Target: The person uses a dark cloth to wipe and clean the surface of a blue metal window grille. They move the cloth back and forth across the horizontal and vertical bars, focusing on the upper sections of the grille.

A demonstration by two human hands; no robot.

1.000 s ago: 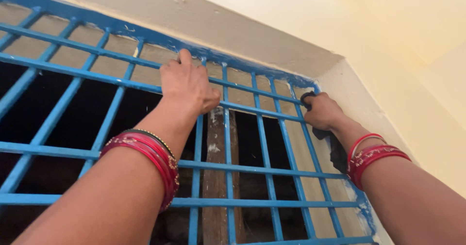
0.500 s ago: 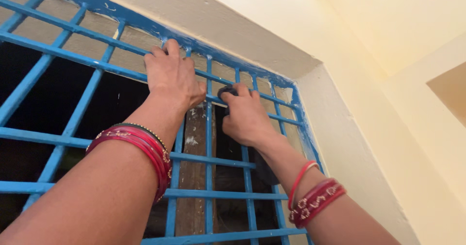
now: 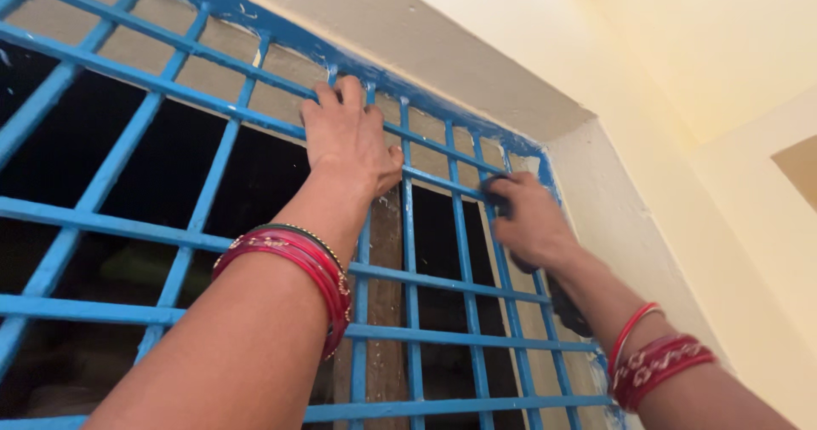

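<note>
Two hands: both raised against a blue window grille, seen from below by the head camera.
Wall: pale yellow plaster (image 3: 681, 72) fills the right and upper right, with a darker recess at the far right edge.
Lintel: a grey unpainted band (image 3: 442, 64) runs above the window, smeared with blue along its lower edge.
Grille: blue metal bars (image 3: 204, 192) cross in a grid over the whole left and middle; the space behind it is dark.
Post: a brown wooden upright (image 3: 387, 302) stands behind the bars, near the middle.
Left hand (image 3: 347, 140): fingers curled over an upper horizontal bar, closed around it and gripping the grille; red and dark bangles (image 3: 298, 255) sit on the wrist.
Right hand (image 3: 529, 221): pressed to the bars near the right frame, fingers folded round a dark cloth.
Dark cloth (image 3: 568, 304): part shows above the fingertips, more hangs below the palm against the bars.
Right wrist: red bangles (image 3: 655, 364), near the lower right corner.
Labels: no packages or signs visible.
</note>
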